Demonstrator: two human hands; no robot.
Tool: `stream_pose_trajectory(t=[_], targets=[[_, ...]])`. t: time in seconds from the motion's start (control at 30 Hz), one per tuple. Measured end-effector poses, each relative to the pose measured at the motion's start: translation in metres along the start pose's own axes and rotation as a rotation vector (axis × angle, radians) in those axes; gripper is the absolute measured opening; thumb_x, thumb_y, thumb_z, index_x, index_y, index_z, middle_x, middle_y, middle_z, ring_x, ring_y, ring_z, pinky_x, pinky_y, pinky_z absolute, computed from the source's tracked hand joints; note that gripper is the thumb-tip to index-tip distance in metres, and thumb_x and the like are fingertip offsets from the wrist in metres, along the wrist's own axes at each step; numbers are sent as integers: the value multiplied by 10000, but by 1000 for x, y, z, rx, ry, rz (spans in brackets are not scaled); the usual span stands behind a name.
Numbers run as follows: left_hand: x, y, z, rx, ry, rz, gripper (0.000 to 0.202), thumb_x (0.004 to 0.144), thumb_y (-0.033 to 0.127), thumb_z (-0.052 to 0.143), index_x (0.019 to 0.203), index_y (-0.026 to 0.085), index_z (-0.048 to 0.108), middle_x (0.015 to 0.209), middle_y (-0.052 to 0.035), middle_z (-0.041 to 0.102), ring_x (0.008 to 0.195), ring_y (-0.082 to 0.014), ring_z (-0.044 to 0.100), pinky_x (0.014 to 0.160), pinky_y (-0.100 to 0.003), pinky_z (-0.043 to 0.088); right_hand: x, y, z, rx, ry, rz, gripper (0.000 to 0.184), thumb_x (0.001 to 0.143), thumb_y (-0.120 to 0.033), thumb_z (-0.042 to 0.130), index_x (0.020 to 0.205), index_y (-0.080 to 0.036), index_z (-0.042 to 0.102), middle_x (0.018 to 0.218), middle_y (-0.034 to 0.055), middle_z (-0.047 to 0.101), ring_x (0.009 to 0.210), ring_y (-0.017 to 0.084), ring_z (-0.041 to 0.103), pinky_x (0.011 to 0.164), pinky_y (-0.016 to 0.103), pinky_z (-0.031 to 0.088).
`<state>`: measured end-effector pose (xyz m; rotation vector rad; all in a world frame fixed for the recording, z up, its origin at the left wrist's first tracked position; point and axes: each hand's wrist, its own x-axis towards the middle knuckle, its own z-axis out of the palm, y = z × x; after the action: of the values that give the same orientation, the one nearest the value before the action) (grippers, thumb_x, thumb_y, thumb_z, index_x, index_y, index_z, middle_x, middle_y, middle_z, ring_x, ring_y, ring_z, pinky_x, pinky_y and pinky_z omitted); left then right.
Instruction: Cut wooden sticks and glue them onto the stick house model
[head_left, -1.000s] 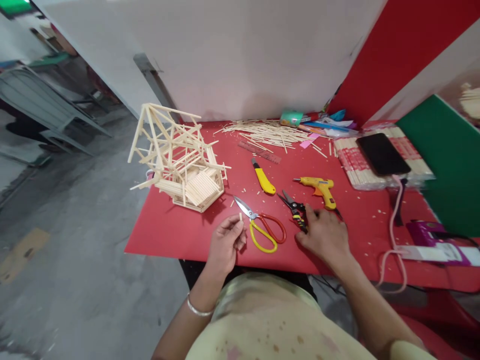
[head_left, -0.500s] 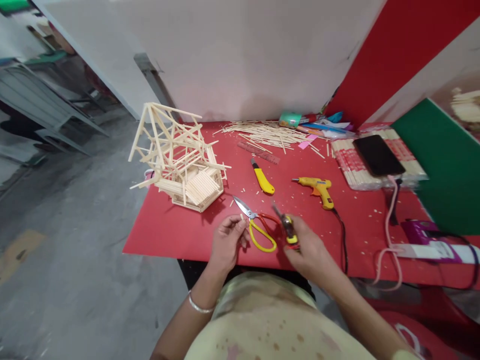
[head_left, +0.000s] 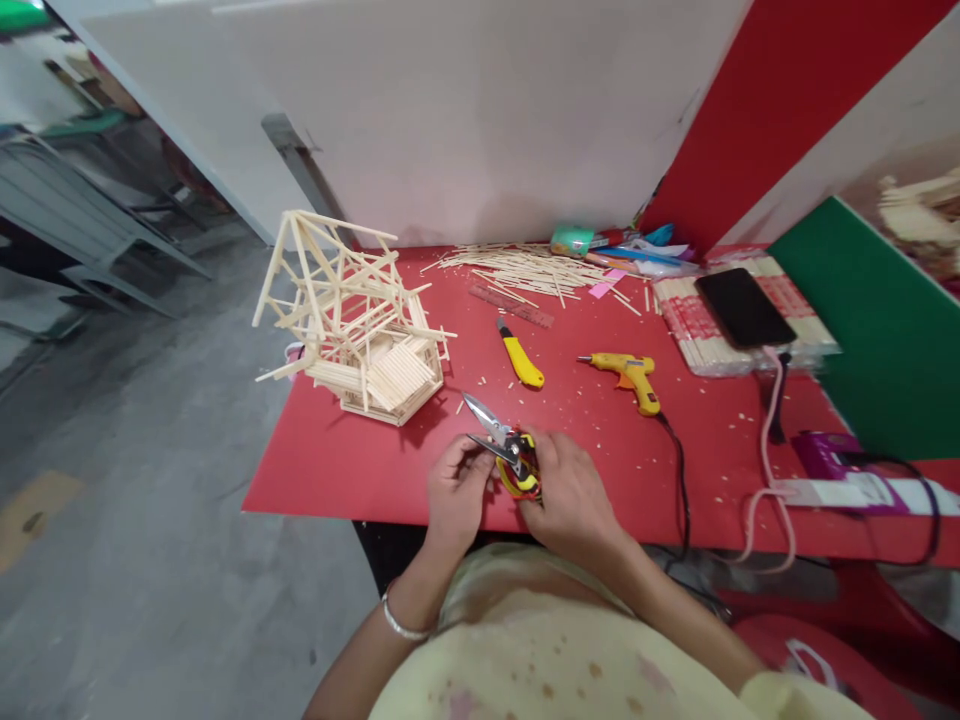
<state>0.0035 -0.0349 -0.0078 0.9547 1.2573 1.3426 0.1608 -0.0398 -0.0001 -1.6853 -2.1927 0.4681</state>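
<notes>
My left hand is closed in a pinch near the table's front edge, with a short wooden stick piece between the fingertips. My right hand grips black-and-yellow snips, whose blades point left and reach the left fingertips. Red-and-yellow scissors lie on the red table right behind the hands, their handles partly hidden by the snips. A small house built of sticks stands at the table's left.
A yellow utility knife and a yellow glue gun lie mid-table. Loose sticks and a ruler lie at the back. A black phone rests on stick packets at right, with cables beside them.
My right hand picked the snips up from the table beside the glue gun and carried them left to my left hand. The left hand stayed in place with its pinch.
</notes>
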Motion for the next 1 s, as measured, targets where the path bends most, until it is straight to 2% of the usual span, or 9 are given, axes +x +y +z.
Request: stream_pose_trajectory(t=[0.23, 0.33, 0.43, 0.5, 0.57, 0.63, 0.77, 0.87, 1.0], targets=[[-1, -1, -2, 16, 56, -10, 177, 810, 318, 708, 897, 164, 691, 694, 3, 647, 537, -91, 577, 536, -204, 494, 0, 2, -4, -39, -38, 10, 682, 744, -232, 559, 1396, -137, 382, 1200, 144, 548, 1097, 283, 505, 940, 394, 394], [0, -8, -7, -84, 95, -70, 233, 812, 339, 714, 956, 164, 662, 650, 16, 633, 504, -80, 557, 510, -196, 477, -1, 26, -10, -218, -9, 180, 640, 813, -364, 574, 1388, -136, 410, 1113, 154, 579, 1012, 297, 539, 870, 404, 403], [2, -15, -11, -169, 98, -133, 272, 795, 359, 732, 951, 159, 633, 631, 23, 620, 483, -73, 544, 479, -183, 449, -5, 61, -13, -442, 57, 374, 682, 881, -555, 496, 1372, -85, 445, 1024, 200, 589, 964, 346, 543, 809, 452, 398], [4, -19, -12, -196, 98, -168, 298, 774, 366, 751, 942, 157, 622, 618, 30, 610, 471, -69, 538, 463, -177, 432, -8, 79, -13, -518, 106, 415, 722, 885, -602, 473, 1360, -59, 462, 1044, 237, 580, 982, 377, 530, 804, 486, 392], [6, -21, -11, -212, 101, -183, 311, 763, 365, 761, 941, 157, 615, 614, 33, 607, 469, -69, 537, 457, -173, 423, -9, 82, -10, -516, 174, 354, 692, 895, -571, 481, 1375, -74, 458, 1140, 252, 557, 1039, 382, 507, 841, 506, 383], [7, -22, -10, -219, 96, -183, 308, 765, 362, 759, 939, 156, 610, 618, 30, 613, 475, -69, 540, 461, -173, 427, -8, 70, -2, -430, 190, 201, 591, 915, -493, 486, 1375, -122, 468, 1200, 212, 550, 1061, 335, 505, 883, 470, 385], [7, -21, -11, -199, 94, -162, 298, 785, 366, 741, 945, 153, 608, 623, 30, 611, 471, -64, 522, 470, -176, 434, 4, 28, 22, -312, 3, -45, 490, 900, -317, 513, 1369, -176, 487, 1063, 131, 612, 943, 239, 551, 831, 341, 420], [6, -20, -15, -168, 100, -150, 301, 796, 378, 728, 958, 151, 615, 605, 35, 593, 476, -62, 504, 472, -173, 430, 16, 13, 31, -438, -67, -47, 484, 892, -192, 475, 1375, -159, 486, 980, 140, 629, 861, 233, 569, 737, 318, 419], [7, -20, -21, -149, 134, -161, 324, 796, 388, 723, 990, 142, 642, 621, 25, 602, 482, -61, 496, 471, -171, 425, 23, 27, 20, -487, -113, -17, 523, 862, -153, 479, 1384, -129, 473, 917, 139, 660, 874, 256, 589, 709, 318, 422]])
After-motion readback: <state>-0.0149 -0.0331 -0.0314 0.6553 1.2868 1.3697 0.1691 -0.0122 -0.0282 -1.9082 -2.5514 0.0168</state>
